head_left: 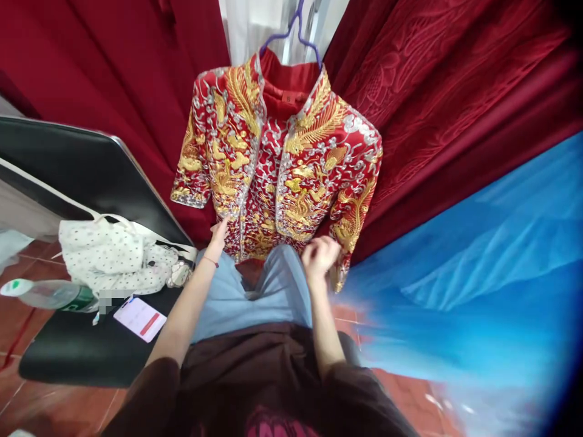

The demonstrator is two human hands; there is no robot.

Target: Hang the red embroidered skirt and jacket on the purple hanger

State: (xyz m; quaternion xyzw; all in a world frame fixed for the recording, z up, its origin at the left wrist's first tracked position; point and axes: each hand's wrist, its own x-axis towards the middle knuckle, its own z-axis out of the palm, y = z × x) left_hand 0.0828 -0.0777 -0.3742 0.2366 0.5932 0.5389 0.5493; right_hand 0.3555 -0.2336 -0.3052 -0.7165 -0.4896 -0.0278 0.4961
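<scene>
- Jacket of red cloth [307, 176], short-sleeved and stand-collared, thick with gold and silver embroidery, hangs upright from a thin purple hanger [276, 37] directly in front of the person; its front edges lie apart, with more embroidered cloth showing between them, and its lower part reaches down to the knees.
- Left hand [219, 235], with a thin dark red bracelet [211, 262] at the wrist, is at the lower front edge of the jacket on the left side of the view, thumb side up; whether the fingers pinch the cloth cannot be told.
- Right hand [321, 255], blurred, has its fingers curled close to the lower part of the jacket, just beside the sleeve on the right; I cannot tell whether it grips any cloth.
- Light blue trousers [285, 291] and a dark brown top [268, 358] clothe the person.
- Black padded chair [77, 358] to the left carries a white dotted cloth bag [98, 246], a clear plastic bottle with a green label [50, 294] lying on its side, and a phone with a lit pale screen [139, 318].
- Dark red drapery [150, 91] flanks the jacket; bright blue fabric [492, 255] spreads on the right.
- Reddish floor tiles [95, 400] show below.
</scene>
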